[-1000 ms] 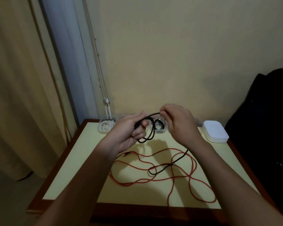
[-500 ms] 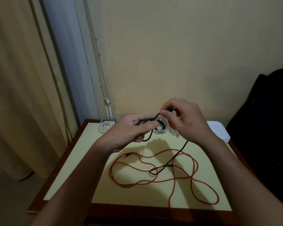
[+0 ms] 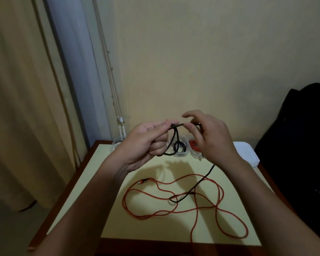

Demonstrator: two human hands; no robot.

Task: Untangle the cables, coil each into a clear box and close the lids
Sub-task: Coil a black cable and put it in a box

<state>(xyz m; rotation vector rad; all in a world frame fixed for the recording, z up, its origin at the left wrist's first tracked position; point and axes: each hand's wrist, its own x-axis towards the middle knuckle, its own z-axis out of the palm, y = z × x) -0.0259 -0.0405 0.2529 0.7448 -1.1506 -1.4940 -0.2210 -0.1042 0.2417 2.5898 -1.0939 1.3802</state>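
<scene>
Above the table's far side, my left hand (image 3: 148, 143) pinches a small coil of the black cable (image 3: 175, 137), whose loops hang below the fingers. My right hand (image 3: 209, 139) pinches the same cable just to the right, index finger raised. The cable's free length (image 3: 201, 182) drops to the table and crosses the red cable (image 3: 174, 209), which sprawls in loose loops over the near half. At the back stand clear boxes: one with a white cable (image 3: 116, 145), one with a black coil (image 3: 181, 148), one with a red coil (image 3: 194, 147).
The yellow table top (image 3: 92, 191) has a brown wooden rim. A stack of white lids (image 3: 248, 152) sits at the back right corner. A dark bag (image 3: 303, 145) stands at the right, a curtain (image 3: 26, 108) at the left, the wall close behind.
Both hands have risen a little with the black cable. My right hand has drawn the strand taut towards the left hand's coil, and its index finger has lifted.
</scene>
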